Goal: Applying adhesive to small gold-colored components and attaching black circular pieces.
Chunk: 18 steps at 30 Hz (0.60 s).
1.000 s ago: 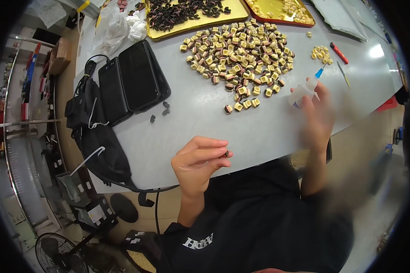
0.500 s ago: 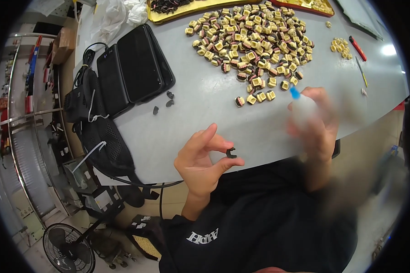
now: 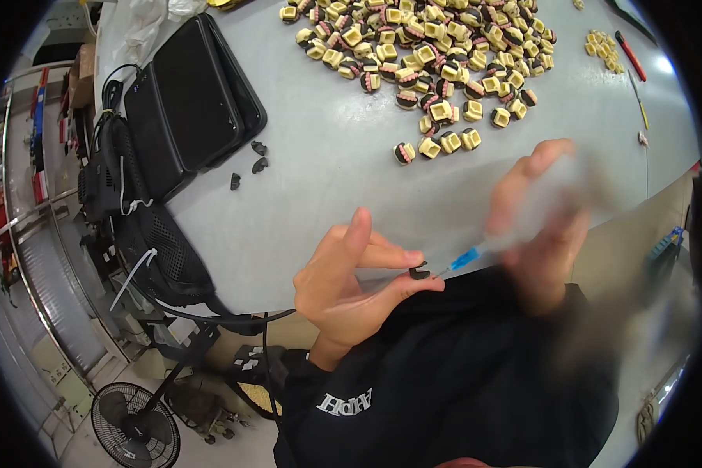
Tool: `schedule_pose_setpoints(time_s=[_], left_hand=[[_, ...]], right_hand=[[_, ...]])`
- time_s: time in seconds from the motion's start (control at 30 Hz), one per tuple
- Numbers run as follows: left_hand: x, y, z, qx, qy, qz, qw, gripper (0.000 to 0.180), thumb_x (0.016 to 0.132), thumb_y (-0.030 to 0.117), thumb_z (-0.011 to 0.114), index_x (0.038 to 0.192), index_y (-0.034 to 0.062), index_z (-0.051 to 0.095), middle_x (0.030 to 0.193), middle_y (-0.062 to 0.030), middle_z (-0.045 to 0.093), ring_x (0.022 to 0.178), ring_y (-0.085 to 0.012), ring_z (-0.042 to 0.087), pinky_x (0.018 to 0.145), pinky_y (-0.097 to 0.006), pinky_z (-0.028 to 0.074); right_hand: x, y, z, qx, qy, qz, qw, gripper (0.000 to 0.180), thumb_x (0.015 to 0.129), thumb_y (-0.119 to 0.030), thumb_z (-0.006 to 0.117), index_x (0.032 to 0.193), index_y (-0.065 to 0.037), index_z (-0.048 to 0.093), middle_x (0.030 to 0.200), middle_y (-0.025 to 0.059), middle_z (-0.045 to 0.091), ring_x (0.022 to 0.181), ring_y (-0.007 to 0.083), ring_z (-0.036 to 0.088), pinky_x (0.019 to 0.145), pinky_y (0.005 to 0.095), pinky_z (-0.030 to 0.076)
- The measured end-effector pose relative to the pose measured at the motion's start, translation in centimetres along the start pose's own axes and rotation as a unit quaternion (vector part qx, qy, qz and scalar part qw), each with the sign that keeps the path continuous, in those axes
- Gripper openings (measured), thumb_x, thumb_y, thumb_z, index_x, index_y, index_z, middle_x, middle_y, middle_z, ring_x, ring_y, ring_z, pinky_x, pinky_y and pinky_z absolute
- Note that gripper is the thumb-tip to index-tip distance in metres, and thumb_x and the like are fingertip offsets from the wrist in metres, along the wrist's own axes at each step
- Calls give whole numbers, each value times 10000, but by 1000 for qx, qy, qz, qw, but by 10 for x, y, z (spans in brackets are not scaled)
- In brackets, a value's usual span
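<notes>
Between thumb and forefinger, my left hand (image 3: 339, 288) pinches a small black curved piece (image 3: 419, 272) near the table's front edge. My right hand (image 3: 542, 234), partly blurred, grips a whitish translucent squeeze bottle (image 3: 550, 191). The bottle is tilted, and its blue needle tip (image 3: 465, 258) points down-left with the thin end at the black piece; I cannot tell whether they touch. Beyond my hands, a short row of cream-and-black pieces (image 3: 450, 142) with pink ridges stands in front of a large pile of similar pieces (image 3: 421, 58).
Three loose black pieces (image 3: 259, 164) lie left, beside a black phone-like device (image 3: 199, 86) with cables. At the far right are small cream pieces (image 3: 600, 48), a red-handled tool (image 3: 630, 56) and a thin yellow tool (image 3: 639, 101). A fan (image 3: 135, 425) stands on the floor.
My right hand has tipped the bottle over, bringing its blue tip down and left to the black piece. My left hand still pinches that piece. The whole view has shifted.
</notes>
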<state>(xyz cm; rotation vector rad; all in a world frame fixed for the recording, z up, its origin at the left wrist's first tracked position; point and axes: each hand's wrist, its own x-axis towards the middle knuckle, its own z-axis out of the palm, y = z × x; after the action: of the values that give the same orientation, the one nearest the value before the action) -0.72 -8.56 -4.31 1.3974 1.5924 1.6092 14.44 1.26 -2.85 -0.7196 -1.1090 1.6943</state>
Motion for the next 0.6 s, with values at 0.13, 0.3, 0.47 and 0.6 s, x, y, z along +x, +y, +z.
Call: schedule_pose_setpoints(time_s=[0.13,0.3,0.47,0.6], left_hand=[[1,-7,3,22,-10,7,1000,812,527,49,837,1242,-66,470,694,-69,674,599,-139,550,562,-237,435],[2,-11,8,11,-6,-8,1000,796,524,49,837,1226,-75,483,694,-68,674,593,-137,548,570,-239,439],[1,-11,9,20,-13,-17,1000,790,521,44,835,1219,-81,488,691,-70,674,592,-134,548,575,-237,441],[1,-11,10,20,-15,-27,999,786,518,42,835,1215,-80,493,691,-70,674,591,-132,548,576,-236,443]], right_hand=[[-1,5,-3,-63,-16,-18,998,425,911,-407,479,1013,-6,380,676,139,617,397,44,368,389,173,313],[-1,3,1,-154,35,30,987,542,842,-583,487,1012,-76,394,594,63,551,384,41,358,363,177,261],[-2,5,0,-159,27,41,986,544,839,-589,486,991,-75,391,588,68,560,382,44,366,362,177,265],[-2,5,0,-162,24,40,986,543,842,-588,484,986,-73,390,588,69,562,384,47,373,364,176,268]])
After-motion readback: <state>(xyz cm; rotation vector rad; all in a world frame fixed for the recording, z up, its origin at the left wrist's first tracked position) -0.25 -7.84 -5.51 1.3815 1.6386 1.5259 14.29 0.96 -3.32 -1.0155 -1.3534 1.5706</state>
